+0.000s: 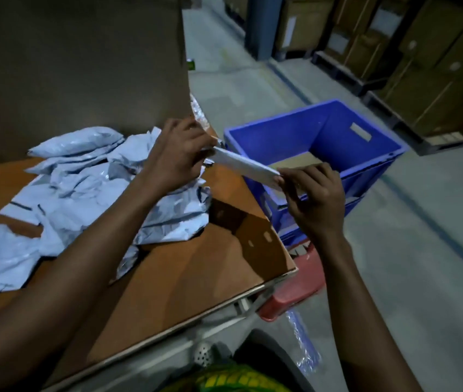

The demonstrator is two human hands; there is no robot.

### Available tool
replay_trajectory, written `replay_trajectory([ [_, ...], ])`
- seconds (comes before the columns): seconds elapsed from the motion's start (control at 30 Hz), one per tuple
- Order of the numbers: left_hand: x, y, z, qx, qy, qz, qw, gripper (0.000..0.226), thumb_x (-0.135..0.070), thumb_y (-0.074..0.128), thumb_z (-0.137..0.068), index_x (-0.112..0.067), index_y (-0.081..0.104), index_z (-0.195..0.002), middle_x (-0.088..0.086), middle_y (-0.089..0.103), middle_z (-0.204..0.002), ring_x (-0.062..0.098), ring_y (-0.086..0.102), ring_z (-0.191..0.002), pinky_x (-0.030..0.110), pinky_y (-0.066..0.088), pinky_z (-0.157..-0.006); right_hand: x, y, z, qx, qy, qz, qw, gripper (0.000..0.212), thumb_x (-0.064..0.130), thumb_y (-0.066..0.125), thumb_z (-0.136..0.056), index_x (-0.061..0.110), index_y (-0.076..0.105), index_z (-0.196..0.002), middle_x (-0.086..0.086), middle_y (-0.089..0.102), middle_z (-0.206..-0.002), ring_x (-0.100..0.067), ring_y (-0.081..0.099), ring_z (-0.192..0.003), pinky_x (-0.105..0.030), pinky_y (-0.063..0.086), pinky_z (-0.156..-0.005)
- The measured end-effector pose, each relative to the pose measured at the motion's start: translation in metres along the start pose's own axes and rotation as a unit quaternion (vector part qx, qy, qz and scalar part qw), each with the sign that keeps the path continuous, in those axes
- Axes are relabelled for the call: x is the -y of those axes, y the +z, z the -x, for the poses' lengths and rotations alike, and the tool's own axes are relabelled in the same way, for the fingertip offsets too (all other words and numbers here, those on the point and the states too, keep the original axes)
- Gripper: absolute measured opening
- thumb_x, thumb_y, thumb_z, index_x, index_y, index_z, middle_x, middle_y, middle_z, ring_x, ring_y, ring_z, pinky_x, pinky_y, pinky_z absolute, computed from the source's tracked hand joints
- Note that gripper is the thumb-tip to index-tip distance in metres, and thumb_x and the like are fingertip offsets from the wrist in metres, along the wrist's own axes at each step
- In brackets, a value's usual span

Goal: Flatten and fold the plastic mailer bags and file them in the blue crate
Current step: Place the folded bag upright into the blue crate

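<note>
Green-yellow clothing down low, then left hand and right hand each pinching one folded mailer bag beside the blue crate. Crate looks almost empty, and there's a big crumpled pile left on the bench.

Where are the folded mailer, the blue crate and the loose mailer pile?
folded mailer [245, 165]: head view, middle of its flat face.
blue crate [281, 138]: head view, inner wall below the rim.
loose mailer pile [83, 188]: head view, crumpled middle of the heap.

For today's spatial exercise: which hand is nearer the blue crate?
Right. The right hand hovers at the blue crate near rim; the left hand is over the table edge, left of it.
</note>
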State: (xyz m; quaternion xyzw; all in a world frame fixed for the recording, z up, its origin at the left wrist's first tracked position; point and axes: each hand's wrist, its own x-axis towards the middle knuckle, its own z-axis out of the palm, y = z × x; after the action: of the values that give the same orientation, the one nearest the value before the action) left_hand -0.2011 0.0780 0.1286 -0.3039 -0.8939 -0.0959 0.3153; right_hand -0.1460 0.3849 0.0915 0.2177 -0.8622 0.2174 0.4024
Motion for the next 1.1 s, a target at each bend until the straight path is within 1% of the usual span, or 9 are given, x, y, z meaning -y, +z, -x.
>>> replay_trajectory([
  [0.17,0.021,0.057,-0.08,0.033,0.072,-0.035,0.996,0.023,-0.012,0.063,-0.083,-0.017,0.075,-0.102,0.005,0.068,-0.095,0.032,0.052,-0.103,0.045,0.036,-0.083,-0.033,0.014,-0.012,-0.011,0.05,0.06,0.997,0.02,0.026,0.065,-0.102,0.013,0.078,-0.11,-0.003,0.075,-0.096,-0.028,0.06,-0.09,-0.039,0.043,-0.075],
  [0.27,0.033,0.101,-0.119,0.059,0.112,-0.057,0.99,0.026,-0.006,0.075,-0.079,-0.02,0.077,-0.101,0.001,0.074,-0.094,0.03,0.054,-0.101,0.042,0.03,-0.083,-0.059,0.032,-0.017,0.004,0.075,0.093,0.993,0.021,0.026,0.064,-0.1,0.013,0.077,-0.111,-0.004,0.075,-0.096,-0.025,0.059,-0.091,-0.032,0.035,-0.078],
  [0.43,0.043,0.171,-0.161,0.172,0.152,-0.043,0.972,0.031,0.001,0.085,-0.066,-0.019,0.078,-0.089,0.008,0.069,-0.076,0.033,0.062,-0.086,0.039,0.041,-0.076,-0.096,0.072,-0.025,0.12,0.159,0.136,0.97,0.012,0.017,0.067,-0.089,0.013,0.077,-0.093,-0.007,0.072,-0.076,-0.033,0.059,-0.075,-0.038,0.039,-0.07],
  [0.5,0.046,0.2,-0.165,0.232,0.157,-0.025,0.96,0.029,-0.001,0.085,-0.068,-0.019,0.081,-0.091,0.013,0.066,-0.08,0.035,0.062,-0.086,0.039,0.046,-0.073,-0.107,0.086,-0.031,0.237,0.204,0.164,0.936,0.013,0.018,0.065,-0.089,0.011,0.076,-0.092,-0.011,0.069,-0.074,-0.037,0.06,-0.071,-0.038,0.038,-0.068],
  [0.6,0.047,0.239,-0.167,0.351,0.136,-0.005,0.926,0.032,-0.004,0.078,-0.074,-0.022,0.081,-0.101,0.014,0.071,-0.094,0.038,0.065,-0.093,0.042,0.054,-0.074,-0.117,0.106,-0.039,0.38,0.264,0.194,0.865,0.023,0.029,0.066,-0.09,0.009,0.073,-0.1,-0.015,0.071,-0.09,-0.039,0.066,-0.083,-0.035,0.038,-0.064],
  [0.7,0.049,0.265,-0.172,0.457,0.116,-0.002,0.882,0.033,-0.005,0.074,-0.073,-0.023,0.081,-0.1,0.005,0.077,-0.098,0.032,0.069,-0.095,0.045,0.057,-0.077,-0.12,0.126,-0.05,0.44,0.281,0.182,0.833,0.028,0.029,0.071,-0.089,0.007,0.066,-0.104,-0.016,0.067,-0.105,-0.037,0.066,-0.096,-0.036,0.041,-0.07],
  [0.93,0.055,0.297,-0.178,0.629,0.088,-0.007,0.773,0.024,-0.005,0.081,-0.081,-0.013,0.081,-0.104,0.005,0.075,-0.104,0.026,0.069,-0.098,0.037,0.054,-0.08,-0.126,0.171,-0.056,0.586,0.306,0.099,0.744,0.055,0.029,0.078,-0.087,0.004,0.054,-0.13,-0.02,0.054,-0.133,-0.04,0.056,-0.123,-0.041,0.049,-0.095],
  [1.0,0.057,0.304,-0.174,0.651,0.08,0.013,0.755,0.02,-0.003,0.079,-0.083,-0.009,0.081,-0.103,0.01,0.077,-0.106,0.027,0.07,-0.097,0.039,0.056,-0.087,-0.123,0.182,-0.05,0.607,0.317,0.068,0.726,0.051,0.027,0.079,-0.085,0.003,0.057,-0.125,-0.02,0.056,-0.129,-0.04,0.059,-0.118,-0.041,0.052,-0.093],
  [1.1,0.062,0.311,-0.17,0.672,0.042,0.053,0.738,0.021,0.004,0.074,-0.085,-0.007,0.081,-0.101,0.012,0.077,-0.107,0.026,0.069,-0.094,0.043,0.056,-0.094,-0.12,0.189,-0.045,0.631,0.364,0.002,0.685,0.029,0.017,0.078,-0.078,0.002,0.068,-0.101,-0.019,0.071,-0.107,-0.035,0.074,-0.086,-0.043,0.064,-0.08],
])
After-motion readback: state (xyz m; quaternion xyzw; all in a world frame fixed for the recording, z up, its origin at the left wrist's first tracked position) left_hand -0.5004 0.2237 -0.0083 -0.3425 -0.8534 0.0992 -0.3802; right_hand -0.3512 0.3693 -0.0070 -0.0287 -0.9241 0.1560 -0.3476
